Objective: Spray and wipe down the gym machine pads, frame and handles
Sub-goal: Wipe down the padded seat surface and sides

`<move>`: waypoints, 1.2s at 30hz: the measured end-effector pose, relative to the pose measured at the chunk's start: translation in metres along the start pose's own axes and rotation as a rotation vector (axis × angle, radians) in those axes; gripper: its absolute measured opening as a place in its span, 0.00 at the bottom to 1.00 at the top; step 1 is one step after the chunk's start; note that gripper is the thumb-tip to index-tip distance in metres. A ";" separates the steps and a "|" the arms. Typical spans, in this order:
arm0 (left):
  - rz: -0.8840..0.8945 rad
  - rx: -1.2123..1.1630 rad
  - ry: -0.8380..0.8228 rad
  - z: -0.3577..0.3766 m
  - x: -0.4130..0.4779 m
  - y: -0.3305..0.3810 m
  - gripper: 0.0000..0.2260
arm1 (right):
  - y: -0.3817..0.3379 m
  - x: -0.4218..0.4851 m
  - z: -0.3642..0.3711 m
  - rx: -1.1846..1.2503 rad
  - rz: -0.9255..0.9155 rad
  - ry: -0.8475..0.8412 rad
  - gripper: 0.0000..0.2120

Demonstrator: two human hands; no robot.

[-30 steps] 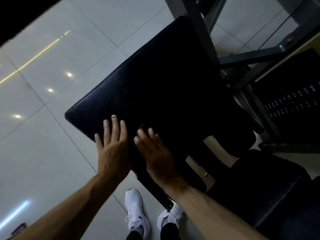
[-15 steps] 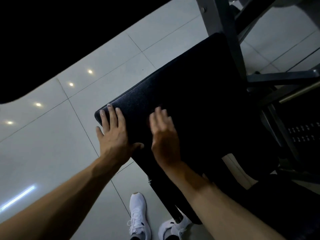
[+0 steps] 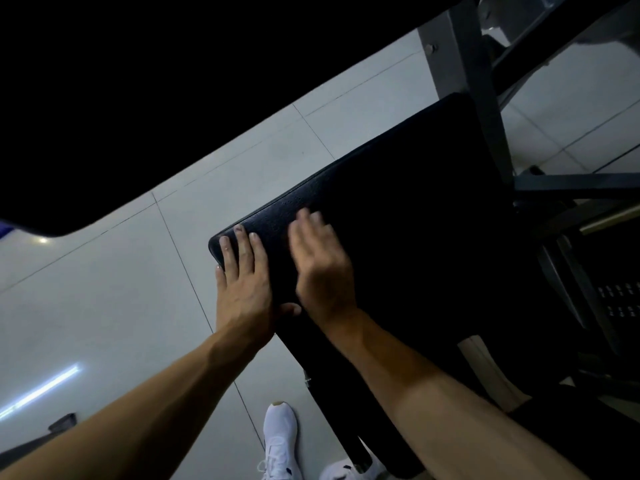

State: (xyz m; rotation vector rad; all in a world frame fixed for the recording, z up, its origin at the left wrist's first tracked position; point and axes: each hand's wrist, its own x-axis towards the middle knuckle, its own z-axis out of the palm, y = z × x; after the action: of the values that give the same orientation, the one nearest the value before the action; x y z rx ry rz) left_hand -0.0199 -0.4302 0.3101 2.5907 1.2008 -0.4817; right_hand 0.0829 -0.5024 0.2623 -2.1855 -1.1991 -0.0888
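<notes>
A large black textured pad of the gym machine tilts across the middle of the head view. My left hand lies flat on the pad's near left corner, fingers straight and thumb along its lower edge. Just to its right, my right hand rests flat on the pad's surface, fingers straight and slightly blurred. I see no cloth or spray bottle in either hand. The grey steel frame rises behind the pad's far end.
Pale floor tiles spread to the left. A dark shape fills the upper left. A weight stack stands at the right behind the frame bars. My white shoes are below the pad's lower edge.
My view has swung so the pad sits further right and lower. Both hands have stayed flat on the pad's corner, the right one shifting slightly along the surface.
</notes>
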 end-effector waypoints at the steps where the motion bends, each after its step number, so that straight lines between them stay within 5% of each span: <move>1: 0.010 0.008 0.003 0.002 0.000 -0.002 0.59 | -0.011 -0.007 0.002 0.008 -0.104 -0.066 0.22; 5: 0.009 -0.019 -0.012 0.002 0.000 -0.004 0.63 | 0.030 0.020 -0.013 -0.098 -0.342 -0.167 0.25; 10: 0.011 -0.033 0.004 0.005 0.001 -0.004 0.64 | 0.062 0.075 -0.025 -0.147 0.178 -0.024 0.31; 12: 0.009 -0.030 -0.002 0.006 0.002 -0.005 0.64 | 0.029 0.067 -0.014 -0.104 0.217 0.011 0.31; 17: 0.031 -0.051 0.019 0.008 0.002 -0.010 0.62 | -0.020 0.044 0.001 -0.018 -0.217 -0.202 0.24; 19: 0.030 -0.065 0.003 0.007 0.001 -0.009 0.63 | 0.005 0.057 -0.005 -0.077 -0.312 -0.208 0.29; 23: 0.059 -0.063 0.013 0.006 0.000 -0.011 0.63 | 0.052 0.082 -0.023 -0.140 0.122 -0.073 0.31; 26: 0.077 -0.044 0.038 0.008 0.002 -0.013 0.63 | 0.009 0.079 -0.008 -0.092 0.373 0.023 0.30; 31: 0.220 -0.144 0.158 0.014 -0.007 -0.038 0.57 | -0.048 0.040 0.022 0.025 -0.054 -0.180 0.24; 34: 0.095 -0.217 0.183 0.016 -0.019 -0.057 0.62 | -0.012 0.045 0.011 -0.078 -0.287 -0.260 0.31; 36: 0.012 -0.396 0.172 0.007 -0.021 -0.061 0.58 | 0.016 0.056 -0.002 -0.148 -0.186 -0.184 0.31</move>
State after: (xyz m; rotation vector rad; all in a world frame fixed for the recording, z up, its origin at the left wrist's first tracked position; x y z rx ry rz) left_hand -0.0813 -0.4089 0.3069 2.3287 1.1905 -0.0110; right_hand 0.1282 -0.4685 0.2750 -2.2420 -1.5427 -0.0559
